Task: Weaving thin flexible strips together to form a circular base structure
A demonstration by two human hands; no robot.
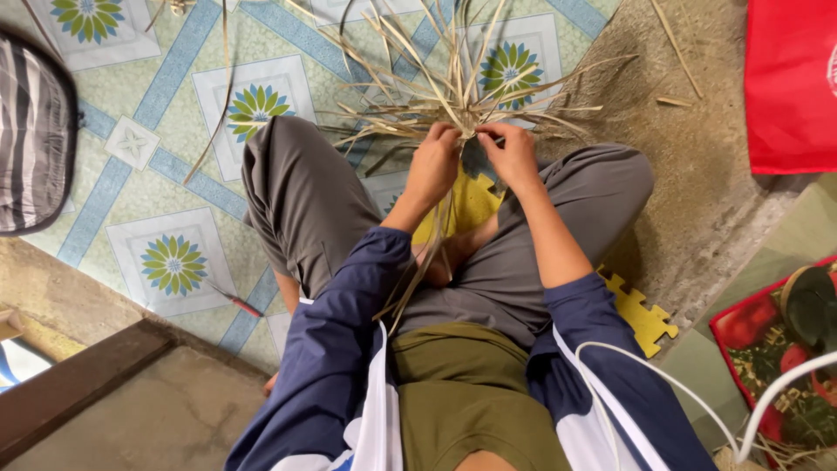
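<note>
Both hands meet over the crossed legs: the left hand [433, 163] and right hand [513, 154] have their fingers pinched on the hub of a splayed bundle of dry straw strips [453, 83] above the patterned floor mat [174, 262]. The brittle strips (some trail down toward the lap) could snap or slip loose if pulled too sharply.
</note>
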